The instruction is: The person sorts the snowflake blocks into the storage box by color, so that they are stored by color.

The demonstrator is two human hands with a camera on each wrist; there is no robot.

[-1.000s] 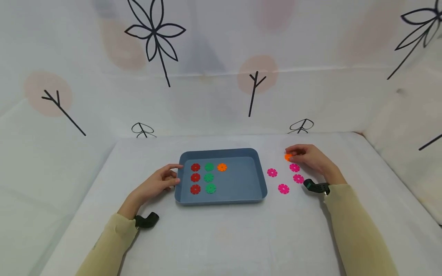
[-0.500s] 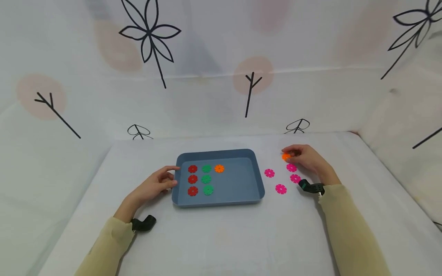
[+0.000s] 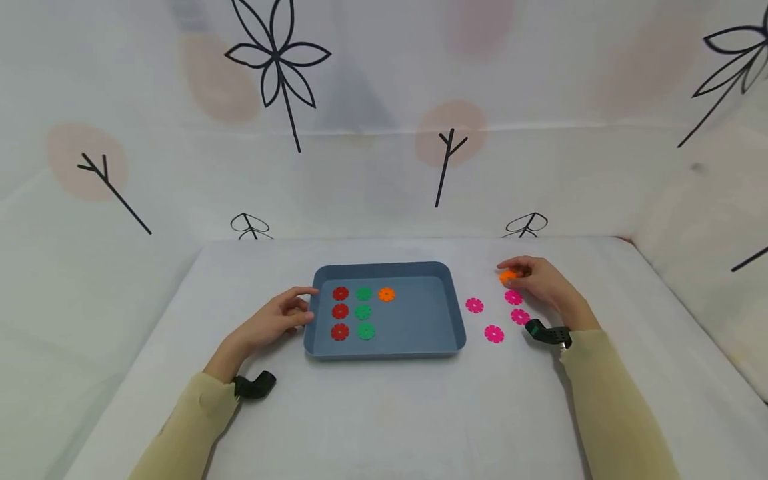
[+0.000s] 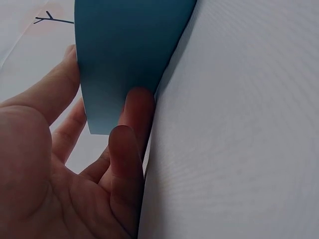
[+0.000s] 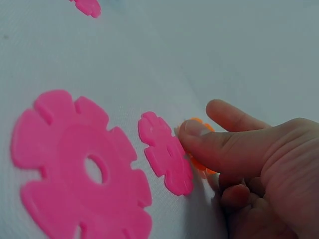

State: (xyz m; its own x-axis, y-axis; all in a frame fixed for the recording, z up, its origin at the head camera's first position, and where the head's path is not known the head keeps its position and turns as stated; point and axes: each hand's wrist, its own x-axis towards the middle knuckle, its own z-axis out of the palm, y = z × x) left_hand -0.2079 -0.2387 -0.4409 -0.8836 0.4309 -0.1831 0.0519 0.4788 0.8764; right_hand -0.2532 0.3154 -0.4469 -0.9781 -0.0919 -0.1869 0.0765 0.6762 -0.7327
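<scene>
In the head view, my left hand holds the left wall of a blue-grey tray. The left wrist view has thumb and fingers against the tray's wall. My right hand pinches an orange notched plastic disc between thumb and fingers, right of the tray. Part of this orange disc hides behind the thumb in the right wrist view. Close beside it lies a pink disc. Inside the tray are a column of red discs, a column of green discs and one orange disc.
Several pink discs lie loose on the white cloth, among them one by the tray and a nearer pink disc. A white patterned cloth backdrop stands behind the table. Each wrist carries a black camera mount.
The orange disc at my right hand has shifted slightly away from the pink discs and now sits tilted between thumb and fingers. The left hand stays on the tray; the head view shifted a little.
</scene>
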